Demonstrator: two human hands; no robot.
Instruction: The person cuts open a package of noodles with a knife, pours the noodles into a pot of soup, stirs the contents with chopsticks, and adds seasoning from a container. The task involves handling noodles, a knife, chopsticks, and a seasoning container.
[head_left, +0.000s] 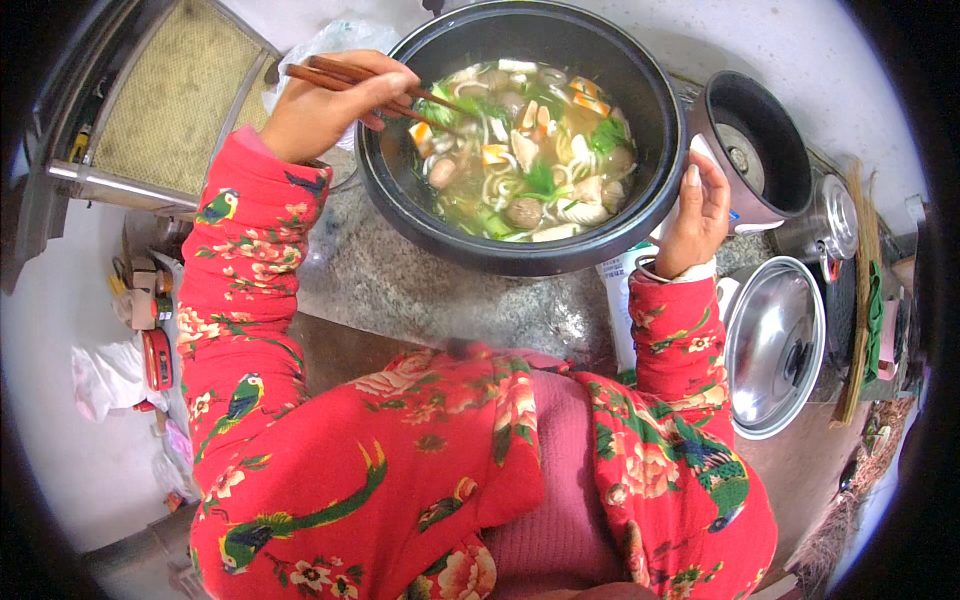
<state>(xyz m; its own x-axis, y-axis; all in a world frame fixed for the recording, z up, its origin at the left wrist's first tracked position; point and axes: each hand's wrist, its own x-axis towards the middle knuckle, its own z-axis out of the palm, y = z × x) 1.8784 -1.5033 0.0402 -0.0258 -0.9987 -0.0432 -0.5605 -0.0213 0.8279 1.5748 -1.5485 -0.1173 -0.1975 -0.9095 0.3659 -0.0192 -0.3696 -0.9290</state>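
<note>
A large dark pot filled with soup stands on the stone counter at the top middle. Noodles, meatballs, leafy greens and orange-and-white pieces lie in the broth. My left hand holds a pair of wooden chopsticks over the pot's left rim, their tips in the soup near some greens. My right hand is at the pot's right side, fingers raised with the thumb near the rim; whether it grips the pot there cannot be told.
Right of the pot stands an empty dark cooking pot, with a lidded metal pot beyond. A glass-and-metal lid lies lower right. A printed plastic bag sits below my right hand. A yellow-meshed metal frame is upper left, beside a clear plastic bag.
</note>
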